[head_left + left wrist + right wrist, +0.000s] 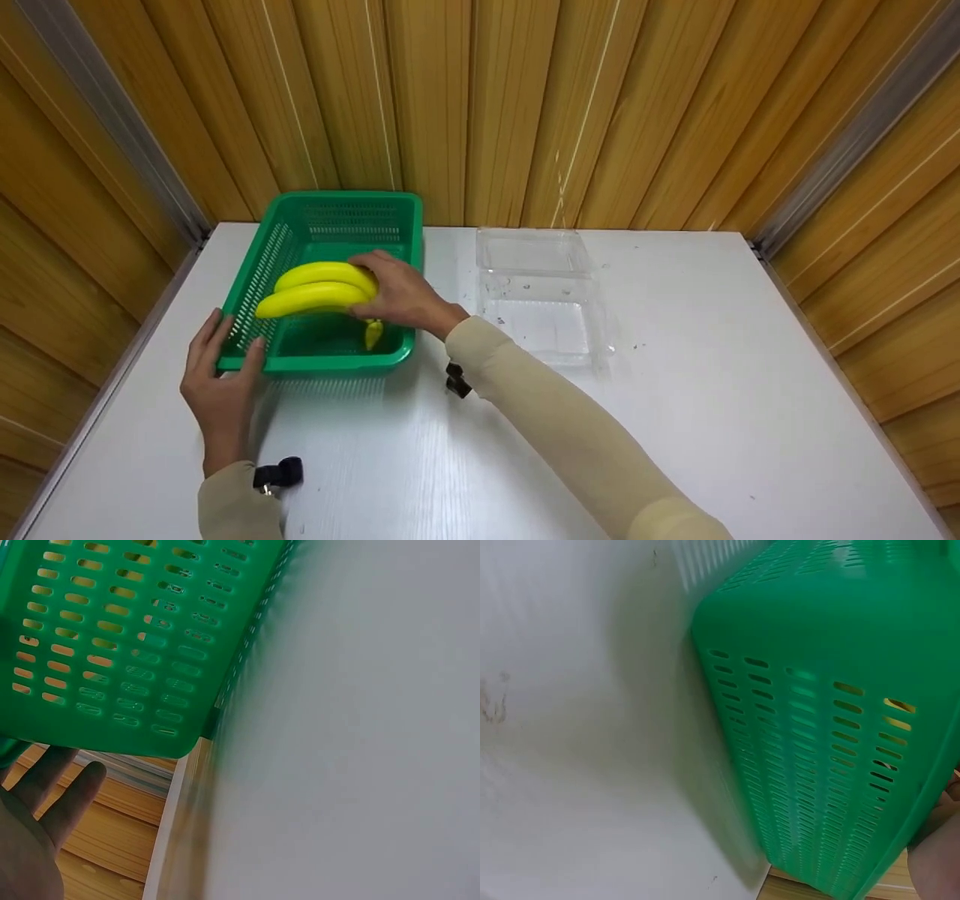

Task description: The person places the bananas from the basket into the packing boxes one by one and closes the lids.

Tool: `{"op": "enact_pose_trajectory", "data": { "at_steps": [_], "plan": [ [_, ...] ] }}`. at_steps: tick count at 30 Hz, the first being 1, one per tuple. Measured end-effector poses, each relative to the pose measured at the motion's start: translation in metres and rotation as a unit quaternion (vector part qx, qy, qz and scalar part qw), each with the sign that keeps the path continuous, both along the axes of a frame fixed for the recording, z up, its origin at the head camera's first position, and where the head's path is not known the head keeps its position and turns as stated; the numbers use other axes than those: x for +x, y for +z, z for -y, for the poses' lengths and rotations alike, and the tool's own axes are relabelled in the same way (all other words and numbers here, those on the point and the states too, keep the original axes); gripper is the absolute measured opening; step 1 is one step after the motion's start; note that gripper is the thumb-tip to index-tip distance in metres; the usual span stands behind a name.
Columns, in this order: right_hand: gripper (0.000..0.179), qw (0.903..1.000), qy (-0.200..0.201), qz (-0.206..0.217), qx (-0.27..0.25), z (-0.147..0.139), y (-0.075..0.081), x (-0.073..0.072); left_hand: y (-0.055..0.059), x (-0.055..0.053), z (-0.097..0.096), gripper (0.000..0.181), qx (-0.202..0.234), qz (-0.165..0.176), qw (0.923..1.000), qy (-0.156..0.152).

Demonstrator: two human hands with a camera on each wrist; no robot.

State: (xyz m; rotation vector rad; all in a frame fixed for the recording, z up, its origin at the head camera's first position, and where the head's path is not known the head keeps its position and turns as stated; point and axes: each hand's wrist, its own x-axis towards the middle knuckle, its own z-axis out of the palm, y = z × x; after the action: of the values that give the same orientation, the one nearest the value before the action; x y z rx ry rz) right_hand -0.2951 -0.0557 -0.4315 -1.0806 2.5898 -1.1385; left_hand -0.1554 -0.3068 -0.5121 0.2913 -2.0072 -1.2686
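Observation:
Two yellow bananas (pixel 319 294), apparently one bunch, lie over the inside of a green perforated basket (pixel 330 365). My right hand (pixel 401 292) grips them at their right end, with a greenish-yellow stem (pixel 373 334) showing just below. At the basket's near left corner is my left hand (pixel 221 375), its fingers spread along the left rim and the thumb by the front rim. In the left wrist view, straight fingers (pixel 71 802) show beside the basket wall (pixel 112 637). The right wrist view has the basket's slotted side (pixel 802 727), with only part of the right hand at the edge.
A clear plastic container (pixel 536 300) sits on the white table (pixel 697 360), right of the basket. Wooden plank walls (pixel 517 112) close off the back and both sides. Small dark specks lie on the tabletop.

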Motion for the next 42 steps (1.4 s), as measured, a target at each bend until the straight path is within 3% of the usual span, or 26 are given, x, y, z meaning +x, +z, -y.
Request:
{"op": "enact_pose_trajectory", "data": {
  "at_steps": [10,19,27,35,42],
  "plan": [
    [0.069,0.9984,-0.016,-0.009,-0.053,-0.009,0.009,0.002,0.000,-0.003,-0.001,0.054,-0.001,-0.010,0.9999,0.000],
    [0.068,0.9968,-0.025,-0.016,-0.074,-0.019,0.010,0.001,0.021,0.006,-0.018,0.051,0.014,-0.029,0.9995,-0.009],
    [0.068,0.9938,-0.018,-0.022,-0.107,-0.026,0.012,0.005,0.013,0.002,-0.012,0.052,0.010,-0.018,0.9998,-0.004],
    [0.069,0.9898,-0.016,-0.026,-0.139,-0.031,0.016,0.010,0.024,0.007,-0.019,0.051,0.010,-0.028,0.9995,-0.009],
    [0.069,0.9845,-0.010,-0.030,-0.173,-0.037,0.020,0.014,0.026,0.007,-0.021,0.051,0.014,-0.027,0.9995,-0.008]
  ]
}}
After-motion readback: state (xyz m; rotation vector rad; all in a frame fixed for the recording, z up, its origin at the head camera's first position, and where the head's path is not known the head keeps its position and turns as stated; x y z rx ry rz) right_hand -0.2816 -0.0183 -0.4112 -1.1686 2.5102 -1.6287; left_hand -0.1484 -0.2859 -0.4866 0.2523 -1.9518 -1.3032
